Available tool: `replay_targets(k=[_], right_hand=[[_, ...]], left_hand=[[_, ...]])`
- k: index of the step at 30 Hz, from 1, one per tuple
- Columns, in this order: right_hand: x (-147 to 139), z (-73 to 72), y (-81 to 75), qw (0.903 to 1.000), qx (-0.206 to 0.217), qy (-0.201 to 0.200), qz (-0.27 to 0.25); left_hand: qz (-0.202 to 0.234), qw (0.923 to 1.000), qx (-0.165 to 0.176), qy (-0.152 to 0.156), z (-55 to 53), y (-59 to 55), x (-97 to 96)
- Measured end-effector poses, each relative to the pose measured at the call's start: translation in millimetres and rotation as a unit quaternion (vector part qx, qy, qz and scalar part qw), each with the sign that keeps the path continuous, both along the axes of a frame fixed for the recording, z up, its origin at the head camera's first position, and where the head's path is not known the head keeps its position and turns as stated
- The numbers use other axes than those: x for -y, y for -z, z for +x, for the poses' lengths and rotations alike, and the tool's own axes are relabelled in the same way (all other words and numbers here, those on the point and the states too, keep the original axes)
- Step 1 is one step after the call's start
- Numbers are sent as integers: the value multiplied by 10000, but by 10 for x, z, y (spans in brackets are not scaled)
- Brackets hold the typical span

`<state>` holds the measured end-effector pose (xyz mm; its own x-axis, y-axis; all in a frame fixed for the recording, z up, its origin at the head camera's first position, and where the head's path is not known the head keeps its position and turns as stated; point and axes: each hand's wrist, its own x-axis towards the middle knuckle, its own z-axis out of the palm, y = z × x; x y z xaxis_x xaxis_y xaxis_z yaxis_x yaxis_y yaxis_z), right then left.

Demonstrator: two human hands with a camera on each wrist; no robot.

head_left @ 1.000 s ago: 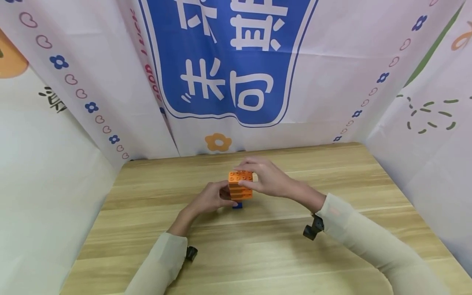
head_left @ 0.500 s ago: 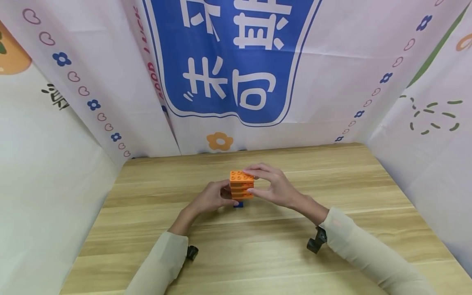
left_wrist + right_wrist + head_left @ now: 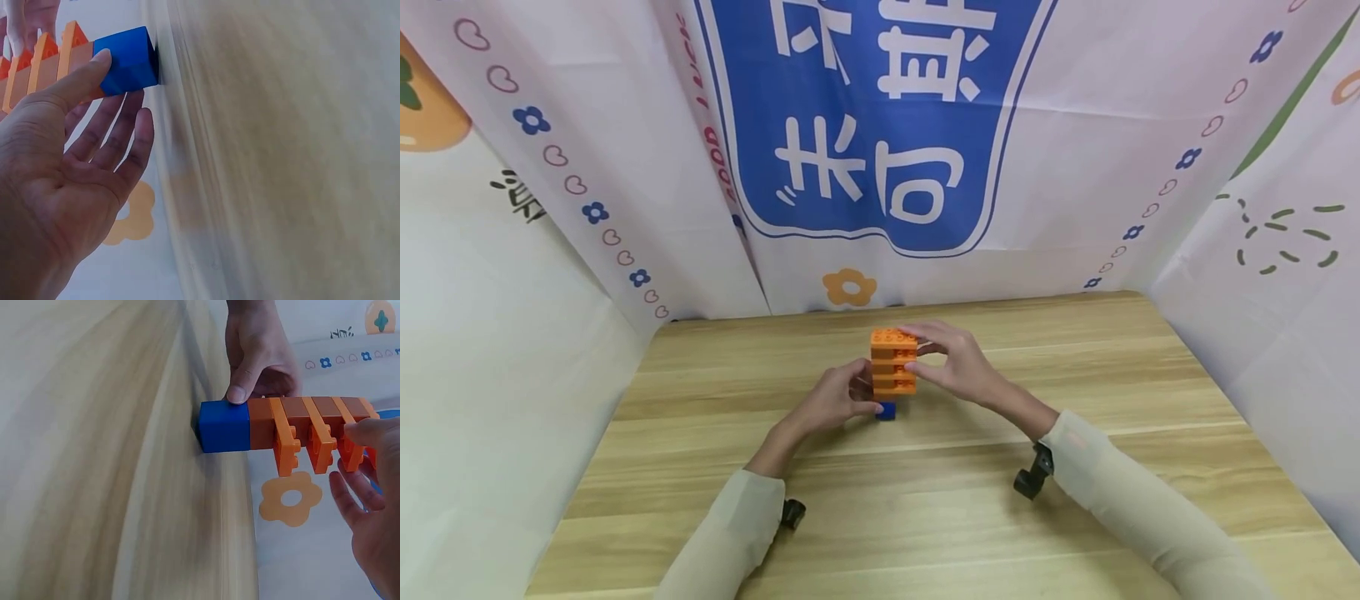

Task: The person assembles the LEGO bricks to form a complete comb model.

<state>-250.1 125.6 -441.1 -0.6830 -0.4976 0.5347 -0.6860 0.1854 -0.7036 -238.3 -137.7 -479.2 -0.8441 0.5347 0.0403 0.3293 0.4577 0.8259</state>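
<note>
A stack of toy building bricks (image 3: 883,364) stands upright on the table. At its foot is a blue brick (image 3: 224,428), and above it brown bricks (image 3: 261,425) alternate with wider orange studded plates (image 3: 285,440) that jut out to the right. My left hand (image 3: 829,402) holds the stack low down, its thumb where blue meets brown in the left wrist view; its other fingertips are partly hidden behind. Higher up, my right hand (image 3: 961,364) pinches the jutting orange plates from the right side, thumb in front and fingers behind.
The wood-grain table (image 3: 880,517) spreads around the stack on all sides. Printed white cloth (image 3: 1060,150) hangs behind it, with more cloth walls at left and right. A black wrist camera (image 3: 1033,471) sits on the right cuff.
In the head view, the orange top has shifted up and away, and more blue shows beneath. My right hand has moved from over the top to the right side. The left hand stays put.
</note>
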Motion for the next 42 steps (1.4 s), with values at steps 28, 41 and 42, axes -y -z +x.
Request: replay_targets(k=[28, 41, 42], right_hand=[[-37, -680, 103, 9671, 2479, 372, -427], [-13, -817, 251, 9426, 3278, 561, -284], [-12, -826, 266, 9422, 3291, 579, -263]], left_hand=[[697, 9930, 878, -381, -225, -31, -93], [760, 9860, 1455, -303, -311, -18, -87], [693, 9860, 1486, -319, -318, -17, -90]])
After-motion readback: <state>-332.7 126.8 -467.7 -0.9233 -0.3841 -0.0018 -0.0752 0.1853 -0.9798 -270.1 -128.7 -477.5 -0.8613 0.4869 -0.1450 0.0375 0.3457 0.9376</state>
